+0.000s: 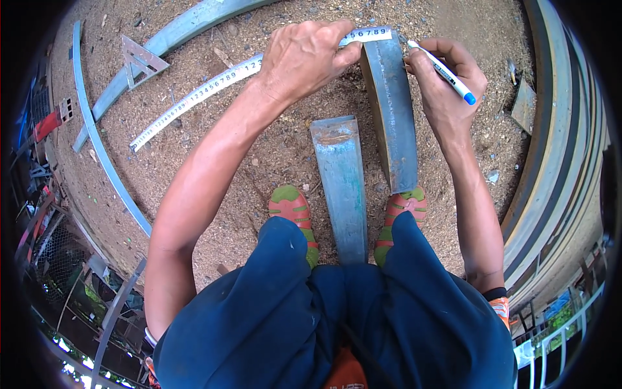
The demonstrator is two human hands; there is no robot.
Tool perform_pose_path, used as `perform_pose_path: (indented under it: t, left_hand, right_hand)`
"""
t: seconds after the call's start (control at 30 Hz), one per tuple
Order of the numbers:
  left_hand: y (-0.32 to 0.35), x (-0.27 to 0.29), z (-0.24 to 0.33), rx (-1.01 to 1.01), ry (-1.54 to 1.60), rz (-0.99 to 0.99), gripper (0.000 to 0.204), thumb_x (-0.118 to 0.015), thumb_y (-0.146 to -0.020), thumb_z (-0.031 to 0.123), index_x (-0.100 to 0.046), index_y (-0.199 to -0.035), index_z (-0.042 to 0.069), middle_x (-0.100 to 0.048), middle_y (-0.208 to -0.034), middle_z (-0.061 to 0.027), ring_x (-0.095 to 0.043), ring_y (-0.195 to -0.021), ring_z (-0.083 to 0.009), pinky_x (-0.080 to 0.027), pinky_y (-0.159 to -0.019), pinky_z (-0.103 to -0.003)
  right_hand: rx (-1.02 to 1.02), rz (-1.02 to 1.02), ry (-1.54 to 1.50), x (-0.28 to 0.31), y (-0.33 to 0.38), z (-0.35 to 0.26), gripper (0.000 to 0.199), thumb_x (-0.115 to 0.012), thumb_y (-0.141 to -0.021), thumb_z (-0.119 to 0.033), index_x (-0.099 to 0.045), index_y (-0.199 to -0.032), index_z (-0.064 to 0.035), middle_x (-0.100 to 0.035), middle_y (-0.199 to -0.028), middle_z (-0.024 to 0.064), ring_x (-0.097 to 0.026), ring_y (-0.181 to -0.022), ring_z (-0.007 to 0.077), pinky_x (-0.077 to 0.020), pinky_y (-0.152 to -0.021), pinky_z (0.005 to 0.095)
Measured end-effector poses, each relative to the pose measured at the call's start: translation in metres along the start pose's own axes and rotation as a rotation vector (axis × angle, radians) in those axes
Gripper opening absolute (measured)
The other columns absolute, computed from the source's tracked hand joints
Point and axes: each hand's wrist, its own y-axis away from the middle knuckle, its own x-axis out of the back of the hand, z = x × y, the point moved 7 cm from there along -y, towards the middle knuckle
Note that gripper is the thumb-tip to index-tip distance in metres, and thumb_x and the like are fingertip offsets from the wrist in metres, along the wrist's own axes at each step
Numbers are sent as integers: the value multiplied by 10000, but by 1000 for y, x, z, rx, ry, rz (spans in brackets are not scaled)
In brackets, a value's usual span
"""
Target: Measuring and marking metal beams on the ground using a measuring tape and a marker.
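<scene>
L hand [304, 55] pins white tape measure [214, 87] across far end of steel bar [392, 110] at 12 o'clock, R hand [447, 84] grips marker [444, 71] w/ tip at bar edge; measuring set, no mark visible yet.

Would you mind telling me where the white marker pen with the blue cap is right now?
In the head view, the marker pen is in the right hand, upper right, its tip at the top edge of the right-hand steel bar, beside the tape measure.
</scene>
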Motion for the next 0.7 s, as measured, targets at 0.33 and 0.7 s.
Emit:
perform_pose_path:
  t: [0.33, 0.7]
  left_hand:
    - [1, 6, 4, -82, -6, 113, 382, -658, -974, 363, -739, -1160, 39, -756, -844, -184, -752, -707, -308, -615, -675, -448]
    - [0, 7, 4, -103, -5, 126, 369, -661, -967, 349, -744, -1150, 39, -755, -827, -178, -753, -705, -300, -616, -676, -445]
  right_hand:
    - [22, -7, 67, -1, -3, -2, 244, -795, -868, -188, -759, -1015, 4, -761, -829, 82, -718, -754, 119, -587, -693, 267]
    - [53, -20, 134, -4, -4, -7, 236, -796, -887, -215, -770, -1018, -20, -766, -816, 76, -724, -745, 117, -585, -675, 273]
